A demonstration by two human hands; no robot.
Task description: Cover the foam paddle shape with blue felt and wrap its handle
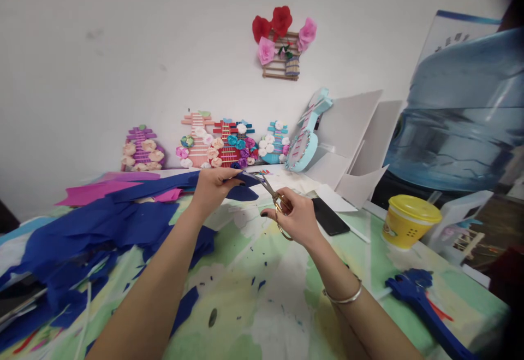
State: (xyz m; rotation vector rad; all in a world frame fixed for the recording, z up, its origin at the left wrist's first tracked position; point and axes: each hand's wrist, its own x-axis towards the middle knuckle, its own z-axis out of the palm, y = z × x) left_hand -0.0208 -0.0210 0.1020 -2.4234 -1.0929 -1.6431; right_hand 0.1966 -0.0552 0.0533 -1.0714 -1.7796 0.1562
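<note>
My left hand (219, 186) pinches a piece of dark blue paper (242, 192) above the middle of the table. A pair of gold-handled scissors (268, 185) is in my right hand (298, 215), its fingers in the loops and the blades reaching left to the paper's edge. Whether the blades are closed on the paper is hard to make out. Left of my arms lies a heap of dark blue paper sheets (102, 229). Small blue scraps (258, 283) are scattered on the green patterned tablecloth (245, 327) below my hands.
Flower-decorated lute-shaped crafts (196, 141) lean along the wall, with a light blue one (305, 141) beside white boards (352, 125). A black phone (331, 217), yellow tub (411, 220), blue glue gun (426, 305) and large water bottle (458, 114) stand or lie to the right. Pink paper (102, 189) lies far left.
</note>
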